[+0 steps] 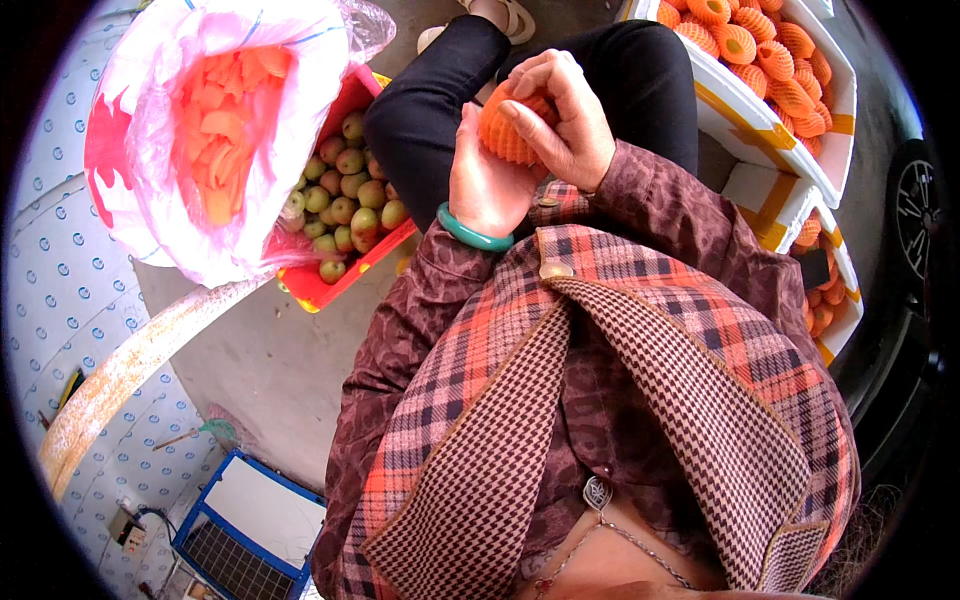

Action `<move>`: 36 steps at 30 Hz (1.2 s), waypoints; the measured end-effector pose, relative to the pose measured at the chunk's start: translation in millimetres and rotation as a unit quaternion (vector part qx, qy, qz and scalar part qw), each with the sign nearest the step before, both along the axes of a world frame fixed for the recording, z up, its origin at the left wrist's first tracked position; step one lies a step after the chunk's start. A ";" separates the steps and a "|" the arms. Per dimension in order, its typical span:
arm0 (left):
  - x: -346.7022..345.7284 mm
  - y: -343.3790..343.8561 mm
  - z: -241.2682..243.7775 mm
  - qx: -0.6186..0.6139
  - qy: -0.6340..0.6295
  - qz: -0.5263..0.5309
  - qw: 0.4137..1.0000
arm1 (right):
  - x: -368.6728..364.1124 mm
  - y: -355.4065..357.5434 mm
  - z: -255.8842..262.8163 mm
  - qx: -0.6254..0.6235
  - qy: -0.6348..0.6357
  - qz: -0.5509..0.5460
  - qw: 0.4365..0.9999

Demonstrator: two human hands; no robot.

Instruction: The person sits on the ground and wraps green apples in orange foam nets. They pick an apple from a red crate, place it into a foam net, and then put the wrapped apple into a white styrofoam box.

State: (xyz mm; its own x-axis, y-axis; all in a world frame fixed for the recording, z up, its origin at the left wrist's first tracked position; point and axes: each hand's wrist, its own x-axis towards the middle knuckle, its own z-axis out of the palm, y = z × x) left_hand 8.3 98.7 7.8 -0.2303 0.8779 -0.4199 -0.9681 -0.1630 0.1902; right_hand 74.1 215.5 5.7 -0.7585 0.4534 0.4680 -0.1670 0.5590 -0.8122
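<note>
Above my lap, an orange foam fruit net (510,127) is held between both hands. It is rounded out, as if around a fruit, but whatever is inside cannot be seen. My left hand (491,180), with a green bangle at its wrist, cups the net from the near left side. From the right, my right hand (566,120) grips it, the thumb lying across its front and the fingers curled over the top. To the left, several green-and-red apples (352,195) lie bare in a red crate (341,281). A plastic-lined sack (300,90) beside them contains loose orange foam nets (217,135).
White foam boxes (840,150) at the right hold fruit in orange nets (757,52). A lower foam box (847,315) stands nearer. Left, a rusty curved pipe (142,345) crosses the floor. A car wheel (915,210) is at the far right.
</note>
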 end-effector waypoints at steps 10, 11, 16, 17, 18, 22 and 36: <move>-8.0 1.1 0.4 -0.049 0.180 0.121 0.975 | 6.9 41.4 -15.4 -0.526 0.048 -0.100 0.843; -5.8 4.0 2.6 -0.053 0.224 0.126 0.965 | 0.3 36.4 -13.9 -0.527 0.009 -0.096 0.844; -1.0 2.3 6.8 -0.088 0.399 0.126 0.904 | -4.3 0.4 3.1 -0.615 -0.050 0.056 0.785; -0.1 -0.6 8.5 -0.113 0.466 0.127 0.868 | -3.4 3.8 4.0 -0.649 -0.053 0.034 0.758; -0.3 -2.2 9.7 -0.137 0.529 0.127 0.828 | -0.3 6.5 1.3 -0.668 -0.060 0.012 0.742; 0.5 -2.4 6.5 -0.125 0.701 0.100 0.695 | 18.0 0.7 1.9 -0.793 -0.081 0.142 0.587; -20.9 -46.5 4.8 -0.168 0.654 -0.028 0.737 | 123.9 157.2 17.7 -0.619 0.221 -0.227 0.719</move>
State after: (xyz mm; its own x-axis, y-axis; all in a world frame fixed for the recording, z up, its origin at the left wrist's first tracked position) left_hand -12.7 52.2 12.6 -0.5991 0.7980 -0.0664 0.0763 0.1394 0.9873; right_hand 198.0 372.8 23.4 -0.3028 0.8838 -0.3566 -0.5898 -0.4677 -0.6583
